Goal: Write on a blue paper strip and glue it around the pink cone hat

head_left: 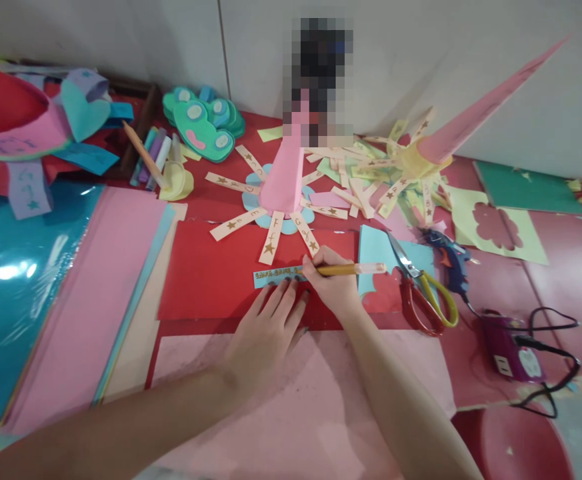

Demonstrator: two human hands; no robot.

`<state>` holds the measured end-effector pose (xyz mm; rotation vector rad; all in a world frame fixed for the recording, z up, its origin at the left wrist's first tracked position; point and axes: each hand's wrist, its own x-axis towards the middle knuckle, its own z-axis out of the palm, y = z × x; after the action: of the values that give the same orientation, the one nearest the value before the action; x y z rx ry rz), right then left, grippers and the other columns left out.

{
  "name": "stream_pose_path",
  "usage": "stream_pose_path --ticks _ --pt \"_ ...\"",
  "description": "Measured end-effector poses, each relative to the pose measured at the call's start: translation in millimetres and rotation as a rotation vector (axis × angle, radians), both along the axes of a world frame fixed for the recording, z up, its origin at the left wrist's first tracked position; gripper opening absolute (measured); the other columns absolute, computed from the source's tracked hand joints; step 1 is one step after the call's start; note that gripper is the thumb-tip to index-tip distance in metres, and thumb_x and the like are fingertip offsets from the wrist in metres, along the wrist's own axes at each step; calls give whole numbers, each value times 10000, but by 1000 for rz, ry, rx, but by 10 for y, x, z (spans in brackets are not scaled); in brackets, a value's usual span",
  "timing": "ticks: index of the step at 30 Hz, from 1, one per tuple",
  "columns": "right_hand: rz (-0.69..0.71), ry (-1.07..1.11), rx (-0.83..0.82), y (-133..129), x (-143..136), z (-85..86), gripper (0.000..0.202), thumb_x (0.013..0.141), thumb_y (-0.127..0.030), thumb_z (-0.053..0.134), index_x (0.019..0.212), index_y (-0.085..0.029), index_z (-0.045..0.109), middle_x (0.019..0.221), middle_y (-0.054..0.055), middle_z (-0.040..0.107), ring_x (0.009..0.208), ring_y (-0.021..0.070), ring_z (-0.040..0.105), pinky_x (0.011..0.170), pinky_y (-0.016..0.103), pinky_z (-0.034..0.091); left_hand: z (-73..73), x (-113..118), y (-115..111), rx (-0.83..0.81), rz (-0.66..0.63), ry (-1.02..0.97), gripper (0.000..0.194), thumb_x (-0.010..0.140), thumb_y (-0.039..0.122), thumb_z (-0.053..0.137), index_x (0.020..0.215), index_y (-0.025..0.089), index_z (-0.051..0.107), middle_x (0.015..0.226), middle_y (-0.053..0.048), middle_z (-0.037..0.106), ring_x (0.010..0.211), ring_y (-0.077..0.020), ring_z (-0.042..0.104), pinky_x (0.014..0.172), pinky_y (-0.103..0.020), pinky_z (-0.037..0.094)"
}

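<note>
My right hand is closed round a gold pen, whose tip end is hidden by the fingers. It is over the right end of a light blue paper strip with gold writing on it. My left hand lies flat with fingers spread, their tips resting on the strip's lower edge. Beneath the strip is a red paper sheet. Just beyond stands a pink paper cone on a light blue flower-shaped base, with lettered cream strips fanning out round it.
Scissors with red and yellow handles and a glue gun lie to the right, beside a purple power box with black cords. A second pink cone stands behind. Stacked coloured sheets and green paper cutouts are left.
</note>
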<state>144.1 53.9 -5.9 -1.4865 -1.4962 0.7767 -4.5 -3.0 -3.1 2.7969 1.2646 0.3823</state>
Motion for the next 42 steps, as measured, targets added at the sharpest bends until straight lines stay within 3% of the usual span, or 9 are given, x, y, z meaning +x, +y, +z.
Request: stream_pose_path --ticks 5,42 --pt "-79 40 -38 2 7 -4 308 763 -276 521 540 -215 318 466 -76 321 429 67 316 427 211 299 16 4 -3 3 3 4 381 930 271 347 1216 101 533 1217 -145 584 1147 -262 524 961 -414 407" --pt "-90 32 -21 -1 20 -23 331 768 -263 517 531 -214 290 476 -73 315 436 64 316 429 211 297 9 3 -5 -4 0 14 385 932 270 347 1226 100 528 1223 -147 581 1156 -258 517 972 -411 393"
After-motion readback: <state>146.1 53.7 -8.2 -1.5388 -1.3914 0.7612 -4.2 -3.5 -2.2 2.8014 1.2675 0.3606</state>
